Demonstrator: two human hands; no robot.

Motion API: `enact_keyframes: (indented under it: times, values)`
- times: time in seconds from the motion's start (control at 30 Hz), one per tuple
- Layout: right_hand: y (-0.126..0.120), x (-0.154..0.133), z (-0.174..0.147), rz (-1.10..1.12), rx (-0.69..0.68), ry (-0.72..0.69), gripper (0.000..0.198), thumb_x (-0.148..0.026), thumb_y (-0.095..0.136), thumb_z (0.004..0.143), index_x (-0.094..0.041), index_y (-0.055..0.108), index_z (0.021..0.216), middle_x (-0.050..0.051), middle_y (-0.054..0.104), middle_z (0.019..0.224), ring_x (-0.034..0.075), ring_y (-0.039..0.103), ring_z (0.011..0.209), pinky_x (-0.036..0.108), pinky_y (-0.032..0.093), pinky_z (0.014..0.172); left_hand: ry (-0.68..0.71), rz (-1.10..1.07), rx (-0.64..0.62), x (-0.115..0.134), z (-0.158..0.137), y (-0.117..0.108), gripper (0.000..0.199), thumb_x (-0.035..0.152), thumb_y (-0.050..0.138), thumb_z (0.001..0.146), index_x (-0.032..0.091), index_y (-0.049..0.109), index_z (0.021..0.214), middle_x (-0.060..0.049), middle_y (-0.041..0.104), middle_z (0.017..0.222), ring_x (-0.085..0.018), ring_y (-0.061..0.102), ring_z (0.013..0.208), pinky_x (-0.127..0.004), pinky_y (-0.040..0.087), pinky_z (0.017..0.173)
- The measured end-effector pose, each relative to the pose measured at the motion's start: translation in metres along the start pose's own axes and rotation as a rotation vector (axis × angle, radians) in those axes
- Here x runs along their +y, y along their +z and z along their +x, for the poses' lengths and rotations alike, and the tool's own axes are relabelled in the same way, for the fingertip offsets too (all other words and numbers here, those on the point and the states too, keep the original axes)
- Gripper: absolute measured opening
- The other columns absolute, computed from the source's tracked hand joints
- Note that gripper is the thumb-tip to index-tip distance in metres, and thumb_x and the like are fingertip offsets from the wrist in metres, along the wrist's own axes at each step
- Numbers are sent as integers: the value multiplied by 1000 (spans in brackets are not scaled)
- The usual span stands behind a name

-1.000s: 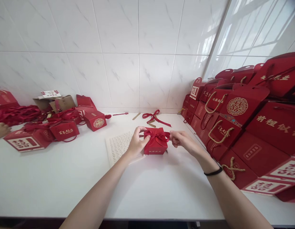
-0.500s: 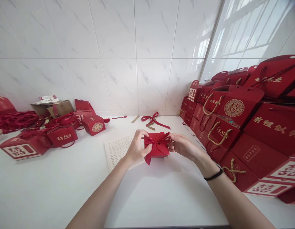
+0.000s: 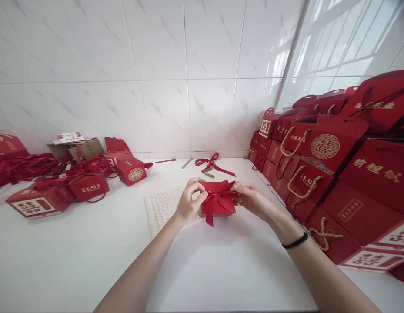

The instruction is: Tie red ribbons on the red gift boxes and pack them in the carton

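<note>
A small red gift box (image 3: 226,204) with petal-like folded flaps stands on the white table in front of me. A red satin ribbon (image 3: 211,208) is tied across its top, with one tail hanging down the front. My left hand (image 3: 189,201) pinches the ribbon at the box's left side, thumb against forefinger. On the opposite side, my right hand (image 3: 252,198) has its fingers closed on the ribbon at the right edge. Part of the knot shows between the hands. A sheet of paper with writing (image 3: 162,204) lies beside and partly under my left hand.
Stacked red gift boxes (image 3: 319,174) with rope handles fill the right side. More red boxes (image 3: 91,186), loose ribbons (image 3: 32,167) and an open cardboard box (image 3: 87,150) sit at the left. A loose red ribbon (image 3: 215,165) and a gold strip (image 3: 187,163) lie near the tiled wall.
My left thumb has moved off the middle of the box top to its left edge, and the ribbon's knot and tail now show more. The view has shifted slightly.
</note>
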State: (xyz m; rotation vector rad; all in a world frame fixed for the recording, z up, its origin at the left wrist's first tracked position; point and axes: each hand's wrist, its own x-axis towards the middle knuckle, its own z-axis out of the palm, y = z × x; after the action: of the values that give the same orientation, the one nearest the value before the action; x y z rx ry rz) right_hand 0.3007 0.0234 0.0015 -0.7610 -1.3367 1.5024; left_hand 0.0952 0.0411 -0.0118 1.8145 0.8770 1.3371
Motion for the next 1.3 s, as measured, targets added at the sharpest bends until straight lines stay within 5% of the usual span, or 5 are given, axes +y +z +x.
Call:
enact_keyframes:
  times: [0.27, 0.47, 0.73, 0.93, 1.3]
  values:
    - [-3, 0, 0, -17, 45, -47, 29, -44, 68, 76, -17, 60, 71, 4, 56, 81, 19, 52, 79, 29, 40, 69, -86, -105, -16, 3, 0, 0, 16, 29, 56, 73, 19, 52, 61, -8, 53, 116, -26, 47, 113, -34, 42, 83]
    - [0, 4, 1, 39, 63, -20, 25, -42, 69, 74, -18, 65, 76, 6, 58, 84, 21, 53, 83, 31, 43, 73, -63, -113, 95, 1, 1, 1, 21, 33, 56, 77, 19, 52, 62, -5, 55, 86, -24, 51, 104, -35, 39, 90]
    - [4, 3, 1, 92, 105, 7, 25, -42, 70, 72, -17, 65, 71, 7, 61, 87, 22, 53, 87, 30, 44, 70, -144, -175, -63, -1, 3, -7, 20, 34, 58, 73, 17, 66, 67, -9, 55, 107, -24, 53, 101, -34, 42, 86]
    - [2, 6, 3, 81, 61, 17, 25, -41, 66, 77, -17, 67, 77, 9, 63, 94, 24, 56, 90, 35, 44, 78, -258, -325, 34, -4, 6, -7, 23, 39, 68, 68, 17, 64, 62, -8, 58, 115, -26, 51, 109, -35, 40, 91]
    - [0, 8, 3, 102, 65, 29, 22, -39, 66, 78, -17, 66, 73, 8, 63, 91, 22, 55, 87, 33, 44, 76, -345, -467, -127, 1, 6, -11, 32, 41, 64, 74, 18, 60, 51, -5, 59, 116, -22, 57, 96, -32, 45, 80]
